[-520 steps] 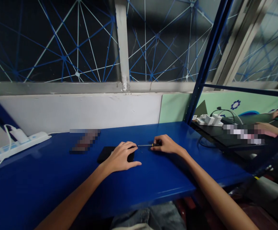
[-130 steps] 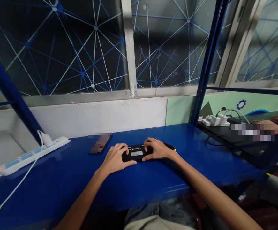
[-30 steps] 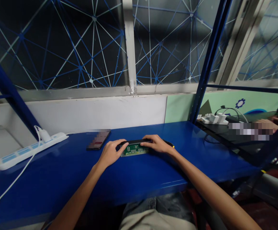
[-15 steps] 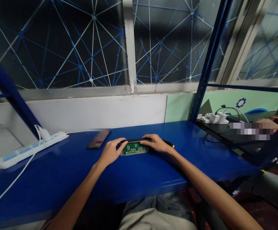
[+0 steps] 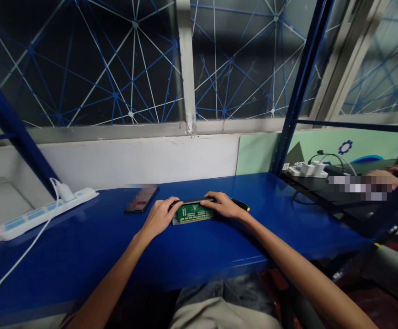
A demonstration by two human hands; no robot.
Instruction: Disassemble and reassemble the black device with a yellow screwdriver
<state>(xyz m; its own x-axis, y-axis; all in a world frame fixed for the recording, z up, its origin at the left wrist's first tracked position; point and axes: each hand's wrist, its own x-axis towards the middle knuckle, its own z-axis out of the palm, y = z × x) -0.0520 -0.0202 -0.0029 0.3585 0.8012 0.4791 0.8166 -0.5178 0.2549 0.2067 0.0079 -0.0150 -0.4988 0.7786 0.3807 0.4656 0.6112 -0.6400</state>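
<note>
Clasping the left end of the green circuit board, the left hand curls its fingers narrow. At 3 o'clock the right hand pinches the black cover behind the board, mid-counter. A screwdriver lies just beside the right hand at its 3 o'clock. A phone lies near the left hand at its 10 o'clock.

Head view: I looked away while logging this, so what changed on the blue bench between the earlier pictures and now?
The right hand laid the black-and-yellow screwdriver on the blue metal bench. It and the left hand then took the black plastic casing and opened it, baring the green circuit board inside. The dark phone and white power strip stayed put.
</note>
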